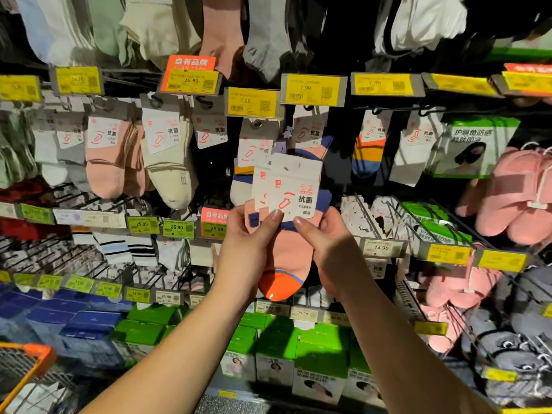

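Left hand: the left hand pinches the sock pack from its left side, with the thumb on the lower edge of the card and the fingers curled out of sight behind.
Right hand: the right hand pinches the right side the same way, thumb tip on the card's lower edge and fingers hidden behind the sock.
Sock pack: the sock pack, pink with a navy cuff and an orange toe, is held up near the centre of the rack, clear of the hooks, toe hanging down.
Card header: the card header is white and wraps the cuff. A second card edge shows just behind it on the left, so this may be two packs.
Handling: it is likely light, soft and floppy, and only the card is stiff. The best hold is on the card or cuff, because the knit would sag and fold.
Risk: the card could crease, and a rear pack could slip loose.
Behind: a similar hanging pack sits under a yellow price tag.
Below: green boxes are on the near shelf.
Near left: the orange rim of a shopping basket is in view.
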A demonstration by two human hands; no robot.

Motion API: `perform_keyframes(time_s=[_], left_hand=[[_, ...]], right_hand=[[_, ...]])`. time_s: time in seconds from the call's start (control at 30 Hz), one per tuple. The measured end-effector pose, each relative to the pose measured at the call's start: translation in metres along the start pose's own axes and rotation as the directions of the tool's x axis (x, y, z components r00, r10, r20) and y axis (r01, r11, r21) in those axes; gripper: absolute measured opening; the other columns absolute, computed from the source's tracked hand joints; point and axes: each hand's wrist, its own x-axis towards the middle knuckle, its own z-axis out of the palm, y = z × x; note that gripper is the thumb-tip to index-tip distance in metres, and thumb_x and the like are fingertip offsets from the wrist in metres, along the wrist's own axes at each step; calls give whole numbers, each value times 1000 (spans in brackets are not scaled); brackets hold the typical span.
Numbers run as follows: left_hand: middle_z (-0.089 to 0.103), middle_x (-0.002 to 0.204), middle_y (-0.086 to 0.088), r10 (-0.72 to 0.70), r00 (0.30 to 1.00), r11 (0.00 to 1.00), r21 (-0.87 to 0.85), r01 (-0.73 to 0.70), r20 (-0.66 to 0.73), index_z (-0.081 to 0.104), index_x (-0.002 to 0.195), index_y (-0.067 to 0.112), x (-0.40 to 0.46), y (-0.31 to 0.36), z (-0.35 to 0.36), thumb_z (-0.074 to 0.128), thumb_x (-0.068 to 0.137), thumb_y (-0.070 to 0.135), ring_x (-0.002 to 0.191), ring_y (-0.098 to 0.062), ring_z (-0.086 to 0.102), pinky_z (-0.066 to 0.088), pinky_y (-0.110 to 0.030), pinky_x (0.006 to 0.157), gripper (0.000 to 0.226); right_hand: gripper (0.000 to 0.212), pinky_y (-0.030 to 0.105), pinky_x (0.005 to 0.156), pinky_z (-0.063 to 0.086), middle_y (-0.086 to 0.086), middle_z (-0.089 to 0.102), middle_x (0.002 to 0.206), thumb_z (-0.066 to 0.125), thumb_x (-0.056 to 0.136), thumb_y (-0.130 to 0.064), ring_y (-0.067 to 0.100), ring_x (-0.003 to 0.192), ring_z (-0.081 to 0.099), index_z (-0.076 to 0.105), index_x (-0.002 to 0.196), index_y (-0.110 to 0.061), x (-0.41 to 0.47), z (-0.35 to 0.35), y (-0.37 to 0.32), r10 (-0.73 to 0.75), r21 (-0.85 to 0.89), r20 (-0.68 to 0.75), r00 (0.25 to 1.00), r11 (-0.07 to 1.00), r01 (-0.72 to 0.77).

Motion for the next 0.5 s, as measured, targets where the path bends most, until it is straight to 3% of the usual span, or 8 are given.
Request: perform_keyframes(time_s=[0.07, 0.13, 0.27, 0.37, 0.5], left_hand=[[75, 104, 2, -23, 999, 1000, -10, 23, -32, 59, 108, 30, 4, -2, -2, 70, 91, 40, 98, -15, 72, 56, -39, 86, 23], [74, 101, 2, -14, 998, 1000, -10, 14, -64, 60, 103, 28, 6, 0, -4, 62, 98, 30, 96, -15, 70, 54, -38, 86, 6], [73, 100, 2, 32, 994, 999, -2, -33, -103, 61, 101, 28, 11, 5, -13, 62, 98, 27, 94, -15, 69, 52, -39, 86, 3], [73, 101, -1, 43, 988, 999, -22, -46, -146, 62, 100, 28, 14, 11, -16, 65, 94, 29, 93, -17, 69, 54, -40, 86, 6], [73, 103, -3, 12, 989, 993, -113, -29, -148, 62, 103, 25, 14, 17, -16, 61, 98, 22, 96, -22, 69, 52, -59, 96, 6]], right_hand=[[31, 49, 97, 52, 8, 74, 115, 65, 87, -16, 28, 109, 69, 61, 117, -17, 3, -3, -5, 20, 38, -10, 1000, 999, -19], [29, 45, 96, 53, 8, 74, 114, 63, 90, -13, 28, 109, 70, 61, 118, -17, 7, -7, -10, 28, 78, -16, 999, 997, -26], [22, 33, 78, 58, -1, 78, 95, 50, 99, 0, 17, 88, 74, 59, 109, -16, 24, -18, -25, 1, 122, -113, 994, 992, 13], [15, 42, 91, 55, -5, 76, 100, 52, 102, -11, 15, 95, 72, 60, 109, -23, 47, -29, -38, -59, -2, -195, 979, 998, 59], [20, 53, 102, 50, -1, 71, 120, 57, 95, -38, 17, 113, 67, 59, 114, -29, 73, -31, -49, -139, -249, -124, 983, 963, 105]])
